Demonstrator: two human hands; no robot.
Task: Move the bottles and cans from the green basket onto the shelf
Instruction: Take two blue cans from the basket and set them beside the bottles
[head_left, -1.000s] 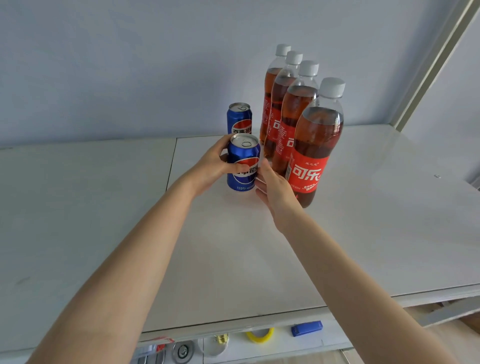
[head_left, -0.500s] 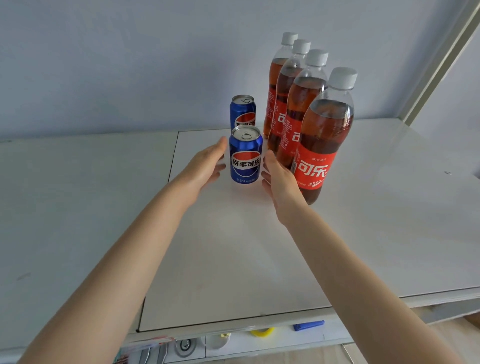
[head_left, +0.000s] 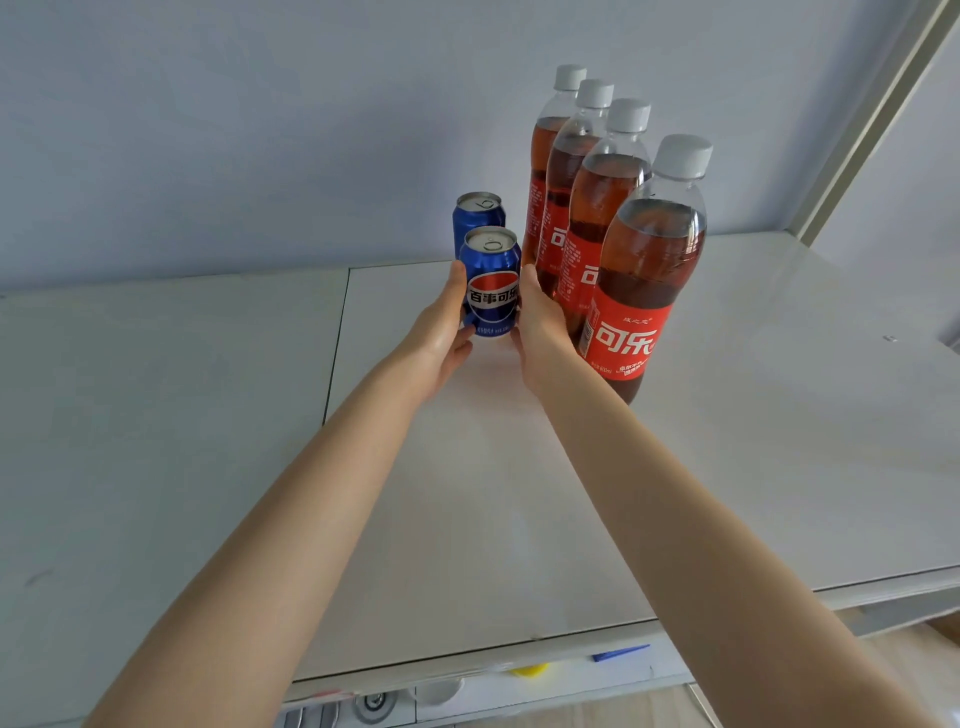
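On the white shelf (head_left: 519, 467), beside four cola bottles (head_left: 613, 249), the front blue can (head_left: 491, 283) stands upright before a second can (head_left: 477, 213), left hand (head_left: 441, 332) and right hand (head_left: 540, 327) pressing its sides with extended fingers.

You see a white shelf (head_left: 727, 467) running to the pale wall, split by a dark seam on the left. Standing upright on it are two blue cans, the front can (head_left: 491, 283) directly before the rear can (head_left: 478, 213). Just to their right, four cola bottles (head_left: 641, 270) with white caps stand in a close row receding toward the wall.
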